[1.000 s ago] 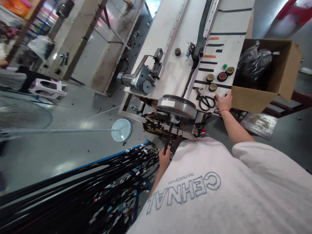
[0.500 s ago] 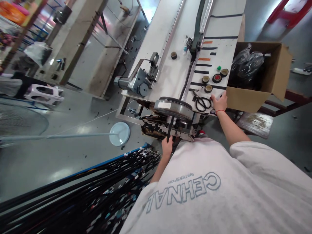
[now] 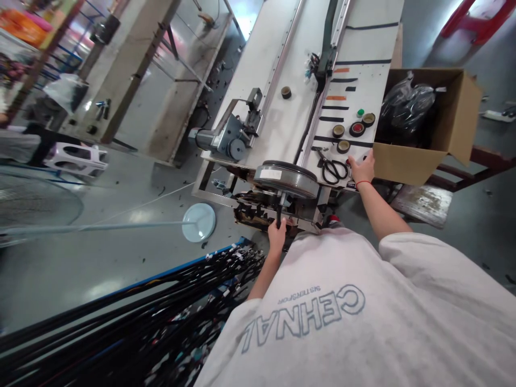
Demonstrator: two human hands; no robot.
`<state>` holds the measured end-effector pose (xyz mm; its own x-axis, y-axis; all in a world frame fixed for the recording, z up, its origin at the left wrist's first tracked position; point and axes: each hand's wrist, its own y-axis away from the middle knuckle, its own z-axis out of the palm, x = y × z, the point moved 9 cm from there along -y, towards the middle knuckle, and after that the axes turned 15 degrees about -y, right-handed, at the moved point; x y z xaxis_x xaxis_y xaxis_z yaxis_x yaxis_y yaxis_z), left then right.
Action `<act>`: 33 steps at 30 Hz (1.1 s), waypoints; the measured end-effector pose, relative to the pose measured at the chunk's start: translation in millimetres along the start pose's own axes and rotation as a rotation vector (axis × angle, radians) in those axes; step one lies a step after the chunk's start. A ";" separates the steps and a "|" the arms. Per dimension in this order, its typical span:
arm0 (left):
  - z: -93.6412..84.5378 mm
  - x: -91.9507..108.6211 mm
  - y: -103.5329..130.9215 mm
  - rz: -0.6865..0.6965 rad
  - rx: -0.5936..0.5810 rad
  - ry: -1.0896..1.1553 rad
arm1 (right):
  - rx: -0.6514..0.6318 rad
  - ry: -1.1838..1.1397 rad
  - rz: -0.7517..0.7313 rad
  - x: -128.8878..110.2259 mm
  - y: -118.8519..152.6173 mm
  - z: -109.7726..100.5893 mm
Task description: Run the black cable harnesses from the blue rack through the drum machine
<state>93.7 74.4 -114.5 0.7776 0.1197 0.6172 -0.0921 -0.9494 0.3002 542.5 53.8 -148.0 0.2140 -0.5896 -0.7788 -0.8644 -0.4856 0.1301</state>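
Note:
My left hand is closed around the lower end of a black, taped-looking wire harness, just below a large round wheel at the near end of the machine table. Past the wheel, a dark strand runs up the table to a dark green arm. At the table's near right corner, my right hand rests with thumb and fingers apart, its thumb beside a small red button. Black-handled scissors lie just left of it. What its fingertips touch is partly hidden.
Tape rolls lie on the table near an open cardboard box holding dark plastic bags. A motor unit sits at the left edge. Many black harnesses hang at lower left, near a pale round base on the floor.
My left hand has risen slightly towards the wheel, and less of the harness shows between them. My right hand stays at the table corner.

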 end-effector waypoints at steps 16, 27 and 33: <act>-8.2 9.3 8.0 0.007 -0.012 0.074 | -0.017 0.080 -0.014 -8.5 3.3 -1.9; -3.9 18.0 -5.5 0.083 -0.036 0.176 | -0.017 0.097 -0.097 -50.4 0.6 -9.2; -1.7 18.3 -21.0 0.008 -0.089 0.376 | -0.724 -0.150 -0.432 -205.4 70.6 75.0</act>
<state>108.8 97.0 -108.2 0.4958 0.2261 0.8385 -0.1635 -0.9239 0.3459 403.4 189.0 -24.9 0.3516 -0.1911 -0.9164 -0.2065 -0.9707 0.1232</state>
